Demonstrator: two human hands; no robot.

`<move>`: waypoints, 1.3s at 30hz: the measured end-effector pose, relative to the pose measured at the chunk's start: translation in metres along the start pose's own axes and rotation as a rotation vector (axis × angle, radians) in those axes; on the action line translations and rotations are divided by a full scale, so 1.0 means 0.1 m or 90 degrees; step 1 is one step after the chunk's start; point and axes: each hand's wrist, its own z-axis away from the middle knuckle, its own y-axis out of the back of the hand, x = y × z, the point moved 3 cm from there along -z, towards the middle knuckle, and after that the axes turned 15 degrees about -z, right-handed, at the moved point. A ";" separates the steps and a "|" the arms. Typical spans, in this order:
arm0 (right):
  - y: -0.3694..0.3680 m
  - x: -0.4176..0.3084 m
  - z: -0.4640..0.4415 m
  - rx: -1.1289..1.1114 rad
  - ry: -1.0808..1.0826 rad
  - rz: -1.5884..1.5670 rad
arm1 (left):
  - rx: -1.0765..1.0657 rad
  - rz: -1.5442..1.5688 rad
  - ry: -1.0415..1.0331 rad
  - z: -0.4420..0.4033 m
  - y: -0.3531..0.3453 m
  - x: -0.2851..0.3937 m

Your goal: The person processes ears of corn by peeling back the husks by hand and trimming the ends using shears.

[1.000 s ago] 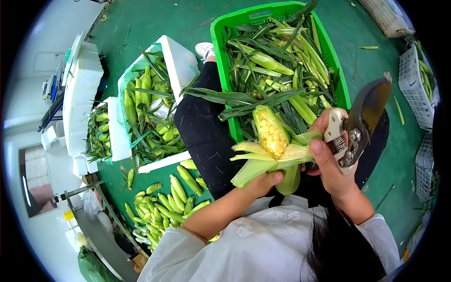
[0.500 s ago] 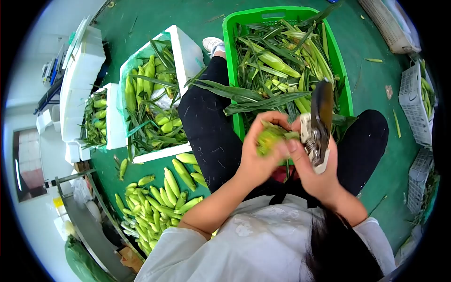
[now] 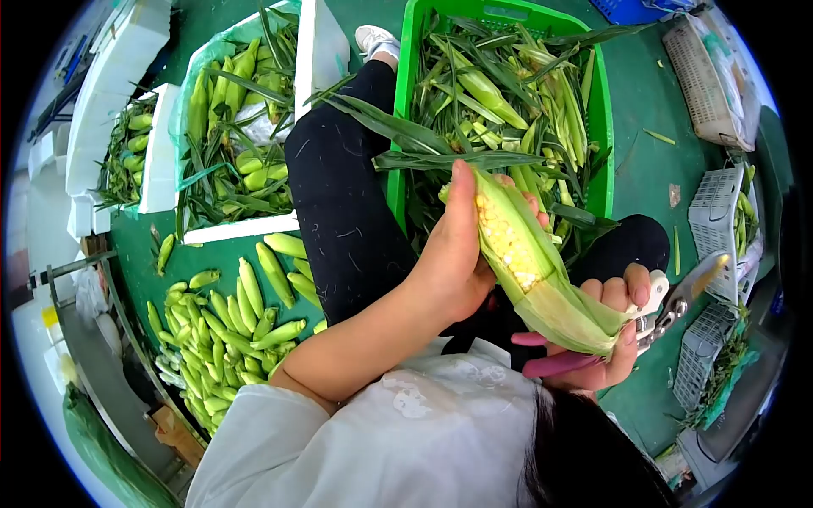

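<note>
An ear of corn (image 3: 555,296) is held up before my chest, with a strip of its green husk open and pale yellow kernels showing. My left hand (image 3: 457,245) is wrapped around its upper end, the thumb beside the bare kernels. My right hand (image 3: 616,339) holds pruning shears (image 3: 673,309) with pinkish handles, their blade pointing away to the right. Fingers of that same hand also steady the lower end of the ear. Behind the corn, a green crate (image 3: 603,127) full of husks and leaves stands between my legs.
To the left, a white foam box (image 3: 326,59) lined with green netting holds unpeeled corn. A pile of trimmed ears (image 3: 220,339) lies on the green floor beside my leg. Grey plastic baskets (image 3: 716,203) stand at the right. A metal-framed shelf (image 3: 127,372) is at the lower left.
The ear of corn has been turned and lifted into plain sight, showing its kernels. My right hand has moved right and down, swinging the shears outward. The view has shifted slightly.
</note>
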 end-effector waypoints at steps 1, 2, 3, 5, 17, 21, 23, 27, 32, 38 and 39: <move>0.02 -0.02 -0.02 -0.001 -0.011 -0.047 | -0.022 -0.012 -0.014 0.00 -0.01 0.01; 0.05 -0.05 -0.02 0.000 -0.023 -0.093 | -0.044 -0.022 -0.025 0.01 -0.01 0.00; 0.09 -0.06 -0.04 -0.012 -0.033 -0.144 | 0.007 -0.214 -0.128 0.01 0.02 0.04; 0.11 -0.08 -0.06 0.003 0.007 -0.106 | 0.105 -0.598 -0.335 0.05 0.06 0.14; 0.30 -0.04 -0.22 -0.058 -0.082 0.001 | 0.115 -0.502 -0.107 0.03 0.02 0.06; 0.33 -0.02 -0.27 -0.056 -0.090 -0.067 | 0.175 -0.505 -0.255 -0.12 0.09 -0.08; 0.39 -0.06 -0.33 -0.015 -0.065 -0.124 | 0.180 -0.410 -0.146 -0.09 0.13 -0.12; 0.53 -0.34 -0.52 0.025 -0.008 -0.380 | 0.109 0.036 0.087 -0.18 0.03 -0.34; 0.46 -0.61 -0.54 0.000 -0.004 -0.507 | 0.121 0.252 0.209 -0.07 -0.18 -0.29; 0.57 -0.91 -0.57 -0.027 0.024 -0.461 | 0.097 0.352 0.222 0.03 -0.01 -0.25; 0.56 -0.90 -0.56 0.007 0.051 -0.497 | 0.066 0.317 0.188 0.03 -0.02 -0.24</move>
